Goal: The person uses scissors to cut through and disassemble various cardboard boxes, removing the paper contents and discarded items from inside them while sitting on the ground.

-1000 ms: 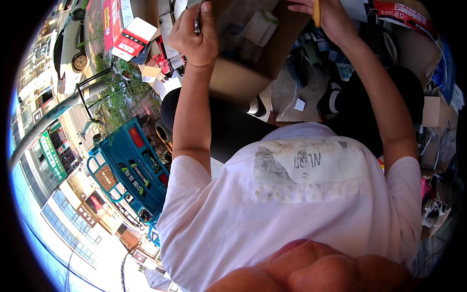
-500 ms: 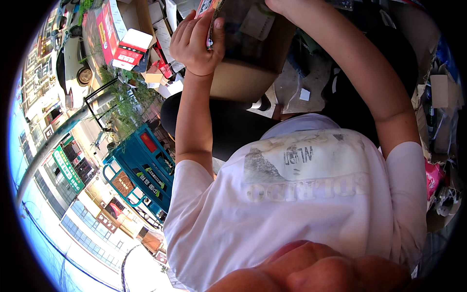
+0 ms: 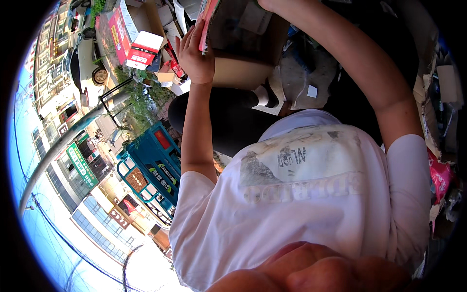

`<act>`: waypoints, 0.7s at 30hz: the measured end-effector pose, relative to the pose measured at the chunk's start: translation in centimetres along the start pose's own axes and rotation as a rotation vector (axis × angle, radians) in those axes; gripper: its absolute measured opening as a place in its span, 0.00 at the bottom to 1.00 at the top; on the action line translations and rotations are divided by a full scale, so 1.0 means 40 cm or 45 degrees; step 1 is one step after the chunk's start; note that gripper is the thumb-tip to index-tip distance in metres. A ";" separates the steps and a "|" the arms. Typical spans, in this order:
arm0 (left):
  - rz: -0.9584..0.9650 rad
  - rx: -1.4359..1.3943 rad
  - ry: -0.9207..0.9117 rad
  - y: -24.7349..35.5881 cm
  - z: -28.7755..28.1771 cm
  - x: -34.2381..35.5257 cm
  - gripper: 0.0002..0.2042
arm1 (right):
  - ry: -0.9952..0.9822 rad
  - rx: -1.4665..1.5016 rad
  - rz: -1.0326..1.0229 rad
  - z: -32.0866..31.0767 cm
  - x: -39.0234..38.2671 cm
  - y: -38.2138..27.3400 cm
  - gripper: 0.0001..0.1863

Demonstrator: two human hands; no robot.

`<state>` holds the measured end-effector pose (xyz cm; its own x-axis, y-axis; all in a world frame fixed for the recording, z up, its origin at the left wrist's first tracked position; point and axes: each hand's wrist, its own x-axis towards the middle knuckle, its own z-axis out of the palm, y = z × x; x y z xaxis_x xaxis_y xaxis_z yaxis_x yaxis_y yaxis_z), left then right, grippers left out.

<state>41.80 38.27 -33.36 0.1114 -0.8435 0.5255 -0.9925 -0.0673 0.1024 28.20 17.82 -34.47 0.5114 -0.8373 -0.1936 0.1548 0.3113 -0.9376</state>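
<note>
The flat, red-and-pink printed piece (image 3: 208, 22), apparently of stiff card, stands at the upper edge of the view, gripped in the left hand (image 3: 196, 63). The picture's edge cuts off its top, so its full outline is hidden; what shows is a narrow, slanting strip with a dark, rough-looking edge. The left fingers lie nearly straight along one side of it, with the thumb on the other. The right hand (image 3: 268, 4) is cut off at the top, with little beyond the wrist in sight; I cannot tell whether it grasps anything.

Beside the held piece is an open, smooth-walled brown cardboard box (image 3: 242, 75), its inside deep in shadow. A pale, blocky package (image 3: 255, 18) shows dimly in it, its print too dark to make out. To the left sits a red-and-white glossy carton (image 3: 146, 43) with a flap folded out, among loose card. A small square of white paper (image 3: 312, 91) lies on the grey floor (image 3: 318, 78). At the right, a crumpled, shiny pink plastic bag (image 3: 440, 176) is partly hidden behind the white sleeve (image 3: 408, 180).
</note>
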 end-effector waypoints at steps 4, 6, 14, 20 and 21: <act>-0.356 -0.046 0.068 -0.028 0.029 -0.059 0.09 | -0.086 -0.482 -0.001 -0.033 -0.089 -0.115 0.22; -0.394 0.013 0.075 -0.050 0.042 -0.062 0.10 | 0.040 -1.292 -0.226 -0.088 -0.100 -0.113 0.26; -0.294 0.054 -0.018 -0.078 0.024 -0.028 0.14 | -0.330 -2.035 -0.226 -0.210 -0.112 -0.288 0.19; -0.289 -0.015 -0.102 -0.127 0.001 -0.018 0.22 | -0.590 -1.828 -0.081 -0.282 -0.093 -0.328 0.17; -0.332 -0.006 -0.131 -0.136 0.006 -0.018 0.24 | -0.622 -1.868 0.015 -0.290 -0.080 -0.323 0.17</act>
<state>47.11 39.10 -34.49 0.3572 -0.8475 0.3925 -0.9306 -0.2869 0.2274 14.75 11.26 -25.09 0.7692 -0.5232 -0.3668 -0.6390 -0.6284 -0.4437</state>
